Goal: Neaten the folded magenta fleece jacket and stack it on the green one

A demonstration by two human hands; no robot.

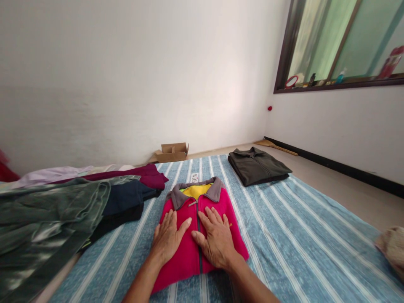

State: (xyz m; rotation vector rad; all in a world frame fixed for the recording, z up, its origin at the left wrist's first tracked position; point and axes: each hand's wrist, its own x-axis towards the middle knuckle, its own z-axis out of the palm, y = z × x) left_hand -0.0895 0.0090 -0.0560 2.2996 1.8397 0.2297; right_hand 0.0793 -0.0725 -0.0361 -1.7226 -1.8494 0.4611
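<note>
Red fleece jacket (192, 235) folded, flat on striped blue mat (284, 235). Left hand (167, 240), right hand (216, 240) pressing on it, fingers spread flat, gripping nothing. Looks soft, light, floppy; best lifted by folded edges.

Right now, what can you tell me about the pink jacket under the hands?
The pink jacket looks like soft fleece, folded into a neat rectangle with its front facing up. It has a grey collar, a yellow lining showing at the neck, and a dark zip closed down the middle. It lies flat on the striped blue sheet, collar pointing away from the person. The left hand and right hand both rest palm-down on its chest, one on each side of the zip. Nothing else touches it.
</note>
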